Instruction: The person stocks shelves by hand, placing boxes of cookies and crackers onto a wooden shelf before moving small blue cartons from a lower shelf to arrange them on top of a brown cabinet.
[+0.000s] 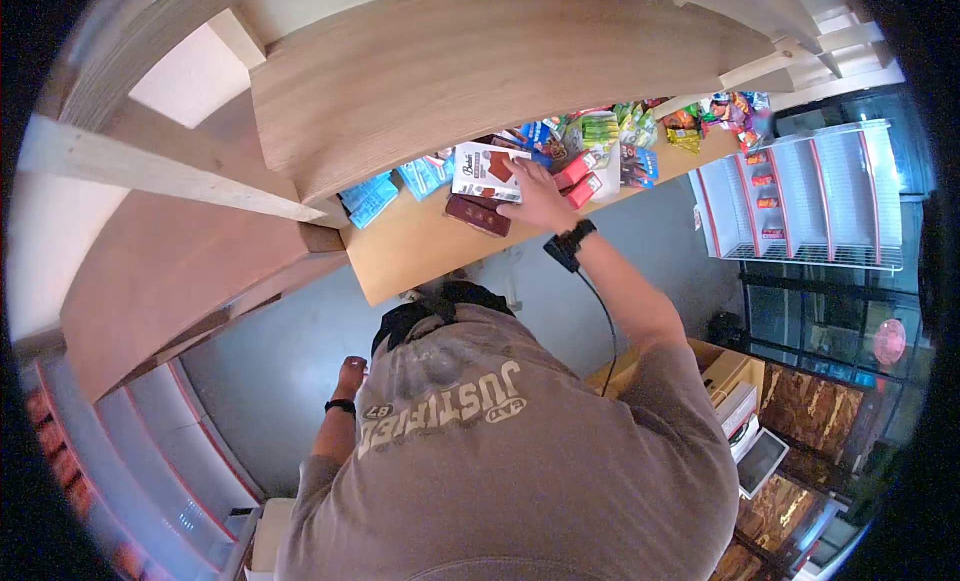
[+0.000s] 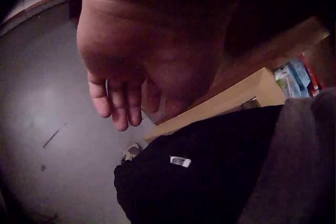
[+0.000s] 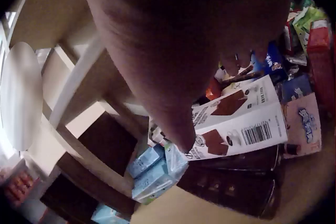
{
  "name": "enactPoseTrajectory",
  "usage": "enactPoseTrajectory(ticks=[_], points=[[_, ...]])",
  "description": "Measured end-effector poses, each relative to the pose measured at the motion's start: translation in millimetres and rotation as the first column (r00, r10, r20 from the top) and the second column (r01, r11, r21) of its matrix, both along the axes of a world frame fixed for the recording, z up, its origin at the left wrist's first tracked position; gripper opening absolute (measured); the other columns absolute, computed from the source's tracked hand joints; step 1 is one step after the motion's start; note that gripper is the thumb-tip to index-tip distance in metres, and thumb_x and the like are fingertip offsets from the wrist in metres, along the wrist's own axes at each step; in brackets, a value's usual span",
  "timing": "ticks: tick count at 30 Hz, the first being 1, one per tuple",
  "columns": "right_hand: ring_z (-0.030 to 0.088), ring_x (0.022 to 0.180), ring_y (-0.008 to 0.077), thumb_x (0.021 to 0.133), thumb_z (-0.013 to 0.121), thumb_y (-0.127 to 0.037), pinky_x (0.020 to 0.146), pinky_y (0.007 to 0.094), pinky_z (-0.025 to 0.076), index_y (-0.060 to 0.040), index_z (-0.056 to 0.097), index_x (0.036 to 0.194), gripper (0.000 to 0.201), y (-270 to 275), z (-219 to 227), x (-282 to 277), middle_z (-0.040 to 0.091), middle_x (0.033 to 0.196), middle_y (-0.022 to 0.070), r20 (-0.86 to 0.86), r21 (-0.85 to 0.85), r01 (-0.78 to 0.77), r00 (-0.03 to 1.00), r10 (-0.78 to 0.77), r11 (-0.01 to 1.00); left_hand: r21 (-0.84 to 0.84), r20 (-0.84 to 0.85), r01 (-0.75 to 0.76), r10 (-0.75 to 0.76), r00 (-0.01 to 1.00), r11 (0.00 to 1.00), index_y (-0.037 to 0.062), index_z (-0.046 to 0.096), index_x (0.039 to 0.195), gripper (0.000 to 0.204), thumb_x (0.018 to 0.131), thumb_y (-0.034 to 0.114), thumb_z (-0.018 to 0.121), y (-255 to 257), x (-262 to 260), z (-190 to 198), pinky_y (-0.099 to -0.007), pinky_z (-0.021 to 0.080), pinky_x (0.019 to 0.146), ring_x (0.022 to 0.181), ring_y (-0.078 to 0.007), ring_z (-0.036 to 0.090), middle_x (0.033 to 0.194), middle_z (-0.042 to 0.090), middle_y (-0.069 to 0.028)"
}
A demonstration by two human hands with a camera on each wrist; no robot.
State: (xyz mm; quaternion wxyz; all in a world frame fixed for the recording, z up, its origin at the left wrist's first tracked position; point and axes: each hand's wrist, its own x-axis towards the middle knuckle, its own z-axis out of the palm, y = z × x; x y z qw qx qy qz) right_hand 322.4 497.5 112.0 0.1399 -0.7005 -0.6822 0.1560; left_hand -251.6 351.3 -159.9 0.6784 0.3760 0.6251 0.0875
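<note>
On the left, the left hand hangs open, holding nothing. Rightward, over the tan wooden counter, a white cardboard box with brown pictures overlaps a flat dark-brown box, gripped by the right hand, thumb and fingers partly closed.

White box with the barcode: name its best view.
The right wrist view: the white box is largest there, with its barcode visible. The head view shows it smaller, partly under the right hand; the left wrist view doesn't show it.
</note>
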Motion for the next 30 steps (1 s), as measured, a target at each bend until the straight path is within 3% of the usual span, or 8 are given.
enactPoseTrajectory(ticks=[5, 9, 15, 19, 20, 26, 27, 30], points=[[0.035, 0.128, 0.038, 0.058, 0.079, -0.041, 0.107, 0.0485, 0.025, -0.0099, 0.034, 0.141, 0.099, 42, -8, 16, 0.04, 0.136, 0.0206, 0.094, -0.082, -0.06, 0.993, 0.068, 0.995, 0.076, -0.28, 0.168, -0.141, 0.95, 0.983, 0.0022, 0.054, 0.102, 0.022, 0.087, 0.017, 0.058, 6, 46, 58, -0.0312, 0.052, 0.064, 0.074, -0.0196, 0.062, 0.084, 0.063, -0.0108], [0.035, 0.127, 0.0392, 0.059, 0.078, -0.043, 0.107, 0.0481, 0.025, -0.0105, 0.033, 0.142, 0.099, 54, -26, 28, 0.042, 0.135, 0.0213, 0.091, -0.114, -0.144, 0.984, 0.155, 0.983, 0.132, -0.17, -0.003, 0.025, 0.985, 0.991, 0.0043, 0.054, 0.101, 0.019, 0.087, 0.017, 0.057, -1, 67, 74, -0.0302, 0.051, 0.059, 0.07, -0.0192, 0.063, 0.081, 0.063, -0.0091], [0.044, 0.117, 0.0379, 0.062, 0.078, -0.046, 0.098, 0.0462, 0.034, -0.0089, 0.041, 0.135, 0.09, 22, -20, 13, 0.045, 0.128, 0.022, 0.043, 0.137, -0.096, 0.995, 0.09, 0.986, 0.112, -0.227, -0.134, 0.157, 0.961, 0.985, 0.0034, 0.055, 0.103, 0.024, 0.087, 0.021, 0.057, -33, 76, 65, -0.0305, 0.052, 0.061, 0.074, -0.0205, 0.064, 0.082, 0.064, -0.0097], [0.047, 0.106, 0.0382, 0.065, 0.076, -0.052, 0.094, 0.0481, 0.036, -0.0073, 0.042, 0.134, 0.089, 13, -37, 16, 0.048, 0.119, 0.019, 0.043, 0.055, -0.022, 0.999, 0.02, 0.998, 0.168, -0.301, 0.026, 0.026, 0.953, 0.985, 0.0038, 0.056, 0.106, 0.031, 0.086, 0.027, 0.06, -75, 44, 6, -0.0324, 0.053, 0.069, 0.078, -0.0204, 0.065, 0.086, 0.068, -0.0123], [0.047, 0.108, 0.0396, 0.065, 0.076, -0.051, 0.094, 0.0495, 0.036, -0.0071, 0.038, 0.136, 0.092, 15, -39, 18, 0.048, 0.121, 0.02, 0.006, 0.036, -0.014, 1.0, 0.014, 0.999, 0.075, -0.492, 0.133, -0.079, 0.867, 0.988, 0.0036, 0.057, 0.104, 0.035, 0.084, 0.032, 0.063, -80, 51, 3, -0.0332, 0.052, 0.073, 0.081, -0.0194, 0.066, 0.089, 0.069, -0.0135], [0.045, 0.119, 0.043, 0.06, 0.079, -0.048, 0.092, 0.055, 0.036, -0.0078, 0.023, 0.142, 0.108, 35, -26, 26, 0.043, 0.134, 0.0236, -0.038, -0.2, 0.03, 0.999, -0.039, 0.979, 0.063, -0.366, -0.138, 0.151, 0.918, 0.989, 0.0046, 0.061, 0.097, 0.034, 0.08, 0.033, 0.068, -91, 49, -11, -0.0319, 0.051, 0.071, 0.079, -0.0176, 0.064, 0.087, 0.068, -0.0119], [0.043, 0.122, 0.0429, 0.059, 0.08, -0.047, 0.092, 0.0565, 0.036, -0.0082, 0.021, 0.143, 0.111, 39, -25, 26, 0.041, 0.137, 0.0242, -0.022, -0.233, 0.019, 0.999, -0.025, 0.972, 0.151, -0.438, 0.039, 0.032, 0.898, 0.988, 0.005, 0.061, 0.098, 0.03, 0.081, 0.028, 0.068, -77, 72, 42, -0.0317, 0.051, 0.07, 0.077, -0.0169, 0.063, 0.085, 0.068, -0.0107], [0.038, 0.126, 0.044, 0.054, 0.083, -0.044, 0.094, 0.0583, 0.034, -0.0093, 0.017, 0.144, 0.117, 41, -27, 24, 0.038, 0.139, 0.0241, -0.02, -0.201, -0.025, 1.0, 0.022, 0.979, 0.163, -0.411, 0.013, 0.056, 0.91, 0.987, 0.0033, 0.059, 0.099, 0.027, 0.084, 0.026, 0.063, -62, 91, 72, -0.0316, 0.051, 0.068, 0.074, -0.0172, 0.063, 0.083, 0.067, -0.0097]])
